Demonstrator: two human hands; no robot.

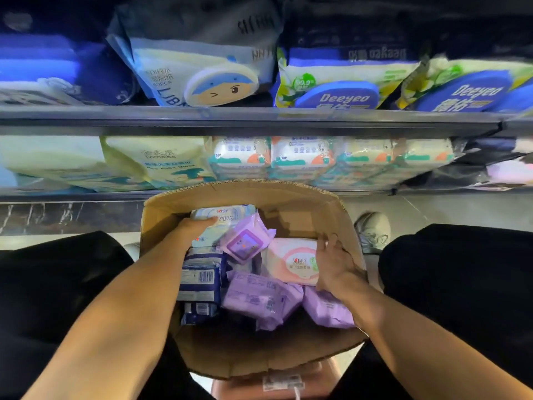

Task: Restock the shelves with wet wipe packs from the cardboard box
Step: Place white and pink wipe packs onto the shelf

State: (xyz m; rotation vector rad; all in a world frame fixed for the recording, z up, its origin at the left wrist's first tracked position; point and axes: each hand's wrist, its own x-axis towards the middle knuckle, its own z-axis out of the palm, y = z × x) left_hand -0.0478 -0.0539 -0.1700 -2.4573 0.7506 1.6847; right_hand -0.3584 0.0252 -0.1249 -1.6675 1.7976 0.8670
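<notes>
An open cardboard box (291, 197) sits between my knees, holding several wet wipe packs. Inside it, at the far left, my left hand (194, 226) grips a light blue pack (227, 216). My right hand (333, 262) holds the right edge of a pink pack (292, 262) against the box's right wall. Purple packs (259, 298) and dark blue packs (200, 280) lie loose between my arms, and a small purple pack (245, 241) stands tilted in the middle.
Two shelves face me. The upper shelf edge (259, 119) carries large Deeyeo packs (334, 88) and a baby-face pack (199, 76). The lower shelf holds green-white packs (302, 157) and yellowish bags (155, 160). A grey shoe (372, 229) stands on the floor at the right.
</notes>
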